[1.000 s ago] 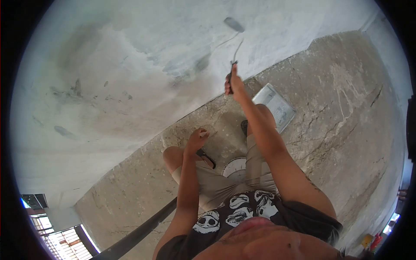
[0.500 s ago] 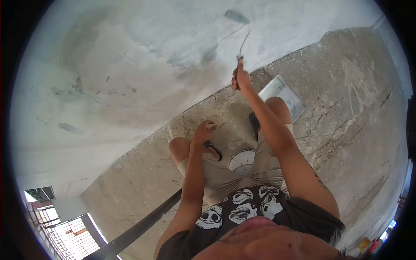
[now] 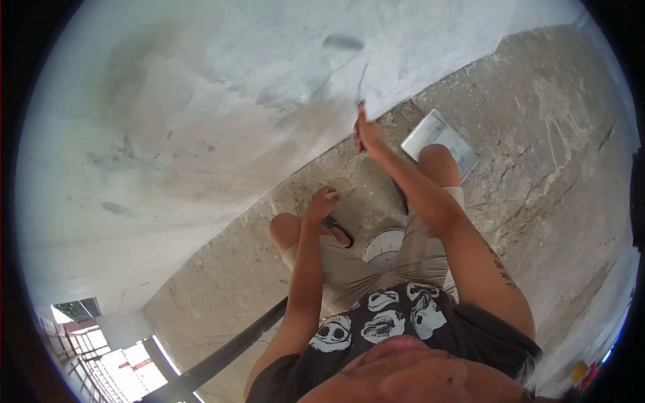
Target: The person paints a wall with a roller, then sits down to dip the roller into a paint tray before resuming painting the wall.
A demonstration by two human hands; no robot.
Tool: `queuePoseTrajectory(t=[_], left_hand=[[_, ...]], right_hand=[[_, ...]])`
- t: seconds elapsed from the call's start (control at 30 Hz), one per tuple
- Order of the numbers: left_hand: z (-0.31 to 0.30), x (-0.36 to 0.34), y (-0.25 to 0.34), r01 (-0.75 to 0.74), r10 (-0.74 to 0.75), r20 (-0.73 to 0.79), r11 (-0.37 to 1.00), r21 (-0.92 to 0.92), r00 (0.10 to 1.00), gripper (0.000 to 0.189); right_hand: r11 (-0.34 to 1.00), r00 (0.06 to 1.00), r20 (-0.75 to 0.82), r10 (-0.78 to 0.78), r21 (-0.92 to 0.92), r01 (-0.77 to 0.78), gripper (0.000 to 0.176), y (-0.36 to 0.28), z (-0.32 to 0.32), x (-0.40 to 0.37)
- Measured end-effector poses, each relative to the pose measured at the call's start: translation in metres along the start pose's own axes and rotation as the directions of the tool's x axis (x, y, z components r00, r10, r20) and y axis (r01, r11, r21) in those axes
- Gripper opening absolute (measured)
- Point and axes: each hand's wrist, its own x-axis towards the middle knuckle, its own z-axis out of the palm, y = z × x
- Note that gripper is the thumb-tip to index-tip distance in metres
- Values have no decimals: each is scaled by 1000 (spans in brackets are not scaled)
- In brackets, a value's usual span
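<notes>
My right hand is closed around the handle of a paint roller. The thin wire frame runs up from the grip, and the roller head lies at the wall, slightly blurred. Grey smears and patches mark the wall's whitish surface. Beside my left knee, my left hand hangs with loosely curled fingers, a gap showing between thumb and fingers and nothing visible in it. On the floor by my right knee is a pale rectangular paint tray, partly covered by that knee.
A round white lid-like surface shows between my thighs. The concrete floor is rough and cracked. A dark pole slants past my left arm. At lower left is a barred opening; small colourful items stand at lower right.
The roller has moved down and left across the wall, and my right hand has come lower with it. My left hand stays by the knee. The view has shifted slightly.
</notes>
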Motion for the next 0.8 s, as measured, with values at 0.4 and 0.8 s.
queuePoseTrajectory(t=[0.4, 0.8], left_hand=[[9, 0, -11, -19, 12, -67, 995, -95, 998, 41], [-120, -81, 322, -626, 812, -166, 284, -726, 560, 38]], right_hand=[[974, 988, 58, 141, 170, -149, 71, 12, 23, -33], [953, 967, 145, 211, 191, -236, 70, 24, 35, -21]])
